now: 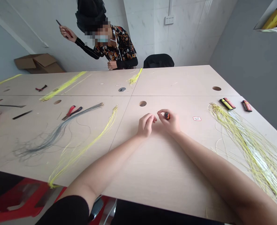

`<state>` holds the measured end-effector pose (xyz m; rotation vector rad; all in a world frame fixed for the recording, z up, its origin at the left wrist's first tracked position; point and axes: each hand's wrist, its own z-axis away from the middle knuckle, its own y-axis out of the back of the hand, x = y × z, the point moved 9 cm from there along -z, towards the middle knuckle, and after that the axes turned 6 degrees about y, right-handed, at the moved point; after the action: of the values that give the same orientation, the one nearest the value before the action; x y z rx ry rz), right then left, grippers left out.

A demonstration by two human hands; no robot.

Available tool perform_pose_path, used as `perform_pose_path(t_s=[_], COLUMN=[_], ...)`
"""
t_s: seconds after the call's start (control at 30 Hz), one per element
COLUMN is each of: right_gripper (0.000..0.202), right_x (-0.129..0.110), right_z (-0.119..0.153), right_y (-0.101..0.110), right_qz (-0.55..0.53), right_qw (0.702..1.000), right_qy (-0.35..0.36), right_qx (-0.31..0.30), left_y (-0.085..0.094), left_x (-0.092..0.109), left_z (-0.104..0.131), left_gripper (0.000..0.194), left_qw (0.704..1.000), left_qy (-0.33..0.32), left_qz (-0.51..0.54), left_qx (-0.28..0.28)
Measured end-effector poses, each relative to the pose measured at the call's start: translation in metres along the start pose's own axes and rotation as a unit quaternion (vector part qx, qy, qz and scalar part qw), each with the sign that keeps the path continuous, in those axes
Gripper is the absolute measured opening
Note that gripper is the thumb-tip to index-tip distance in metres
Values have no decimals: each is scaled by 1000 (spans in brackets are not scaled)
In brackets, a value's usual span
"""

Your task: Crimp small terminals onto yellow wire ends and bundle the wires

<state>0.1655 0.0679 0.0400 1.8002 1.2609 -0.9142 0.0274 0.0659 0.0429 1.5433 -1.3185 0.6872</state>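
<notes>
My right hand (170,121) is closed around a small black cylinder with an orange-red mark (167,116); only its round end shows, so its kind is unclear. Thumb and forefinger curl toward the left. Just beside it, my left hand (145,124) has its fingers pinched together, and whatever lies between them is too small to make out. A narrow gap separates the two hands over the pale table (147,168). To the right lies a bundle of yellow wires (240,134) with metallic ends. Left of my arms are thin yellow wires (93,140) and a grey wire bundle (58,129).
Red-handled pliers (71,112) lie beyond the grey wires. Black-and-red packs (227,104) sit at the right. A small label (196,118) and a round table hole (142,103) are near my hands. Across the table, a person (119,43) raises a tool.
</notes>
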Motion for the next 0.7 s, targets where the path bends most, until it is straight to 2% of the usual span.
perform_pose_path(t_s=[0.1, 0.27, 0.4, 0.53, 0.7], right_gripper=[18, 21, 21, 21, 16], right_x=[8, 22, 23, 8, -32], right_z=[-2, -2, -7, -21, -45], right_y=[6, 15, 25, 43, 85], right_qz=[-44, -112, -182, -235, -247], right_qw=[998, 984, 962, 945, 938], right_qy=[-35, -99, -140, -125, -36], right_qx=[36, 93, 146, 190, 240], left_y=[-5, -19, -22, -21, -21], left_x=[1, 15, 18, 15, 12], left_z=[-1, 3, 6, 5, 5], left_gripper=[34, 15, 13, 13, 15], left_qw=[998, 971, 958, 960, 962], left_qy=[-12, -96, -112, -102, -105], left_qz=[-65, -214, -260, -257, -251], left_qx=[-11, -37, -40, -39, -39])
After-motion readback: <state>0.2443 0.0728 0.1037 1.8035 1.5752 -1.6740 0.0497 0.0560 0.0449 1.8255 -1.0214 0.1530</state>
